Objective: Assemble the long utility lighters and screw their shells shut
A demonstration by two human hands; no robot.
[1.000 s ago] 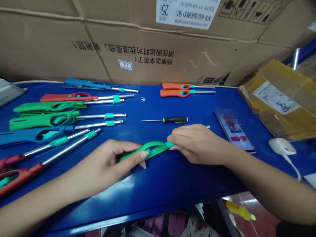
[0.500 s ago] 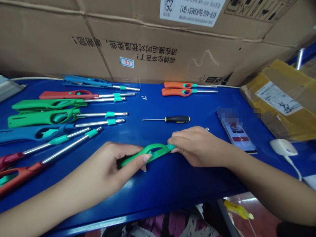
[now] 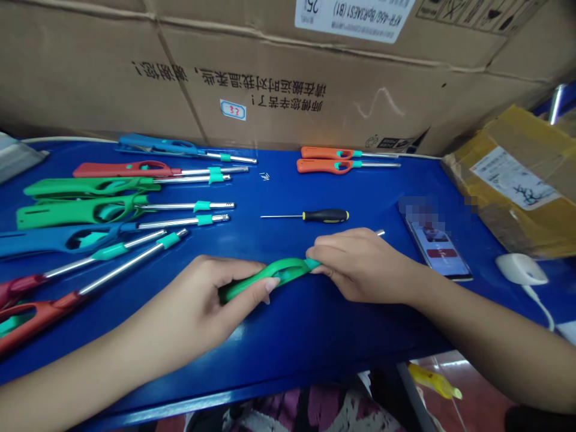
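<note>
A green long-neck lighter (image 3: 288, 268) is held just above the blue table, between both hands. My left hand (image 3: 227, 294) is closed round its handle, the thumb lying along the near side below the trigger opening. My right hand (image 3: 360, 264) grips the lighter's neck at the teal collar, and the metal tip pokes out beyond the knuckles. Most of the neck is hidden by the right fingers. Beyond the hands lies a black and yellow screwdriver (image 3: 326, 215), its shaft pointing left. Tiny pale metal bits (image 3: 264, 176) lie behind the screwdriver.
Several long-neck lighters with teal collars, one a green lighter (image 3: 81, 210), lie at the left. Two orange lighters (image 3: 326, 166) rest at the back, before a large cardboard box (image 3: 252, 54). A phone (image 3: 434, 240), a white device (image 3: 522, 269) and a taped box (image 3: 522, 174) stand right.
The green lighter's handle has turned slightly in my hands, so its trigger opening shows less. Both hands keep their grip; the whole view has shifted a little.
</note>
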